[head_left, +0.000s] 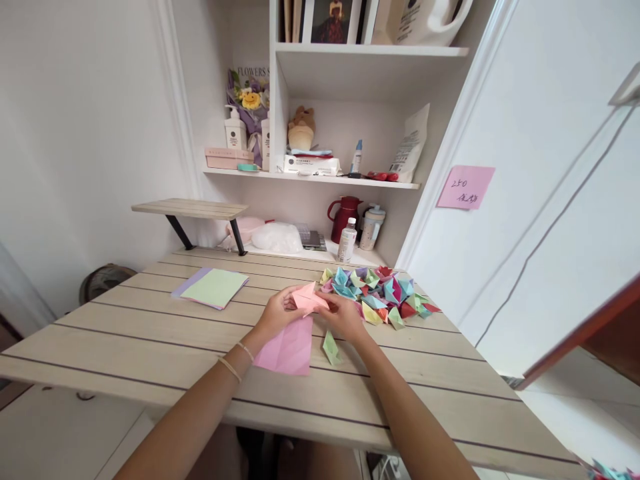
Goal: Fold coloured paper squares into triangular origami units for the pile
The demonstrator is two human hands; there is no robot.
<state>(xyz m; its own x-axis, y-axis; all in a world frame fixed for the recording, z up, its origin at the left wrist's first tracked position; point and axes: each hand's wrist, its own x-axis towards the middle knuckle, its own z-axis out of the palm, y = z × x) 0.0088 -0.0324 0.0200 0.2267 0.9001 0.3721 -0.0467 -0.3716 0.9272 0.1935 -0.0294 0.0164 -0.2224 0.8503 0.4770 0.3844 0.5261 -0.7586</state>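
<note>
A folded salmon-pink origami paper [309, 298] is held up between my two hands, over the table. My left hand [278, 312] pinches its left side, and my right hand [345, 316] grips its right corner. Below my left hand lies a creased pink paper sheet [286, 348], partly covered by the hand. A small green folded paper piece [331, 349] rests on the table beneath my right hand. Just past that hand is a heap of folded paper boats [385, 293] in many colours.
A stack of coloured paper sheets [215, 288] lies on the slatted table [165, 333] at the left. Behind it stands a small raised shelf [190, 209]. A clear bottle [347, 240], a red jug [345, 217] and a tumbler [372, 228] stand at the back.
</note>
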